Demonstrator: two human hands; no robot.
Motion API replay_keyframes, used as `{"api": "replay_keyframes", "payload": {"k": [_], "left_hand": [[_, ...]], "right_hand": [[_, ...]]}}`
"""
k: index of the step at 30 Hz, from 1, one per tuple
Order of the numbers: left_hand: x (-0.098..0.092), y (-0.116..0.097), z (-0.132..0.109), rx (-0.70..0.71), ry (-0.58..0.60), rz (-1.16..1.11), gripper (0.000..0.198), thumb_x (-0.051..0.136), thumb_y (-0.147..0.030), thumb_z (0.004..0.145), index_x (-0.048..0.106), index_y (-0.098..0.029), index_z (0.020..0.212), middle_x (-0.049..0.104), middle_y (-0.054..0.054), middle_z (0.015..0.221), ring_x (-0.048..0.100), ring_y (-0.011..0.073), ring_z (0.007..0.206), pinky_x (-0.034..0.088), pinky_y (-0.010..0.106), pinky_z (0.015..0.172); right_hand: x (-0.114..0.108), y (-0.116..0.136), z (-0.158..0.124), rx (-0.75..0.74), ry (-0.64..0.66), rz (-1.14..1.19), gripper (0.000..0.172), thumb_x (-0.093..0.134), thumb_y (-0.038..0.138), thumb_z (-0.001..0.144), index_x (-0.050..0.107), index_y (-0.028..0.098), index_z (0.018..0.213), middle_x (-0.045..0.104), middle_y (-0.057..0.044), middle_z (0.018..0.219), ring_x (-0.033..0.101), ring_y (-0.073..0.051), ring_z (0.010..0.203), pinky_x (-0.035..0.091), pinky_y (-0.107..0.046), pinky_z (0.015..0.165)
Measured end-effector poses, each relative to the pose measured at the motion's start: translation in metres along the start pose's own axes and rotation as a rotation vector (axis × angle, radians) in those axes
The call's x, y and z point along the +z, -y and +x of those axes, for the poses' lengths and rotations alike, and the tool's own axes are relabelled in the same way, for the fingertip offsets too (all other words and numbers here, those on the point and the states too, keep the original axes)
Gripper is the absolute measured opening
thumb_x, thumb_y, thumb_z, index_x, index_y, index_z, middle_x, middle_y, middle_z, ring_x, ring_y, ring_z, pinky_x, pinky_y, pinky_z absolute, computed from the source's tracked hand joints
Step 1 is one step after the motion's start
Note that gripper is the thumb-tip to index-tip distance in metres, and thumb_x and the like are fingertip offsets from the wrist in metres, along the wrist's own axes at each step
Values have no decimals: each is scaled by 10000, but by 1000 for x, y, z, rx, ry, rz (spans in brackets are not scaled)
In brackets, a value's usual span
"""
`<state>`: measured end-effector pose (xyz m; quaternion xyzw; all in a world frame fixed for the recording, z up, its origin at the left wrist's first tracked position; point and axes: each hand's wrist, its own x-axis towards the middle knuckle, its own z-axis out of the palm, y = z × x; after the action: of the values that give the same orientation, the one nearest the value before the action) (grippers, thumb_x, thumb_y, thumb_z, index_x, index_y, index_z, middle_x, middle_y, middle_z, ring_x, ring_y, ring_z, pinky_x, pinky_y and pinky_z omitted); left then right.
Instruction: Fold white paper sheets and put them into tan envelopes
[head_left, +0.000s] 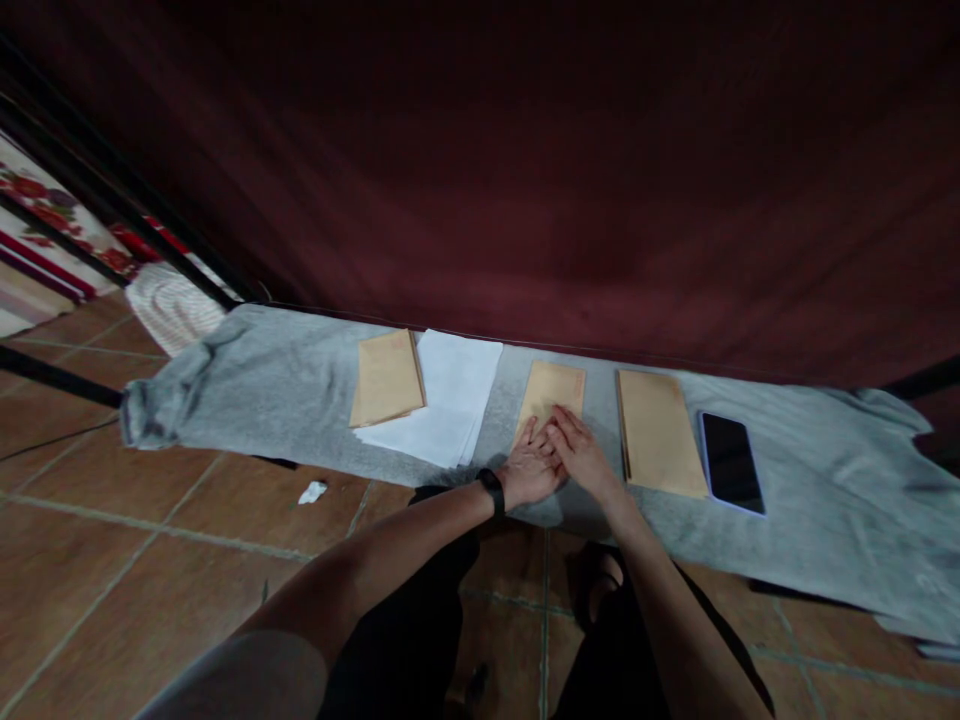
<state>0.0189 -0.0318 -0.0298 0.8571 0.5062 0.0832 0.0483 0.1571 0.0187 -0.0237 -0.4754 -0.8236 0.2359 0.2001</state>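
Brown paper envelope, flat and rectangular, with faint reddish print near its far right corner (553,385): lies on a grey, plush-looking cloth (300,400), directly in front of the person, its length running away from the body. Near end covered by both hands.

Left hand (531,470): palm down, opened out, fingers extended and somewhat apart, resting over the envelope's near part; nothing seen grasped. Black band (492,493) around the left wrist. Right hand (579,447): comes in from the right, palm down, opened nearly flat, fingers extended and close together; its fingers overlap those of the left hand. No grasp seen here either; whether the fingertips press on the paper cannot be told.

Left of the envelope, well apart from it: small stack of brown paper envelopes (388,378), slightly fanned, partly overlying a loose pile of white paper sheets (461,390). The sheets lie between that stack and the hands.

Right of the hands: larger, neater stack of brown paper envelopes (661,430). Just beside its right edge, a smartphone with a dark screen and pale lilac rim (732,461), face up; contact with the stack cannot be judged.

Behind the cloth: dark red hanging fabric (480,200). Below: brown tiled floor with pale joints (97,540), and on it a crumpled white scrap (313,492), to the left of the person's legs.
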Motion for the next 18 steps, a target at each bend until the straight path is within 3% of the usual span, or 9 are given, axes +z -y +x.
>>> {"api": "replay_keyframes", "payload": {"k": [4, 9, 14, 18], "left_hand": [[0, -4, -1, -36, -5, -24, 549, 434, -352, 993, 389, -253, 1531, 350, 66, 1611, 160, 305, 1534, -13, 669, 1213], [3, -9, -9, -86, -49, -38, 565, 434, -375, 1001, 354, -241, 1544, 402, 117, 1578, 220, 329, 1514, 45, 727, 1181], [7, -15, -26, -194, -68, 19, 697, 375, -503, 1010, 253, -111, 1572, 319, 183, 1609, 151, 322, 1536, 104, 646, 1216], [4, -16, -40, -253, -81, 41, 766, 389, -584, 983, 255, -110, 1570, 246, 182, 1638, 145, 315, 1539, 176, 543, 1235]], "right_hand": [[15, 1, -3, -20, 94, -135, 628, 218, 436, 1028, 329, 108, 1551, 327, -107, 1618, 229, -221, 1523, 175, -473, 1255], [14, -12, -1, 9, 39, -121, 638, 156, 448, 1036, 340, 114, 1546, 317, -111, 1621, 243, -203, 1518, 196, -453, 1248], [15, -11, -2, 25, 49, -219, 630, 166, 434, 1038, 311, 110, 1559, 252, -103, 1644, 201, -212, 1531, 151, -463, 1252], [15, -8, -4, 76, 32, -268, 631, 212, 438, 1034, 245, 132, 1585, 221, -93, 1651, 174, -233, 1538, 128, -489, 1249]]}}
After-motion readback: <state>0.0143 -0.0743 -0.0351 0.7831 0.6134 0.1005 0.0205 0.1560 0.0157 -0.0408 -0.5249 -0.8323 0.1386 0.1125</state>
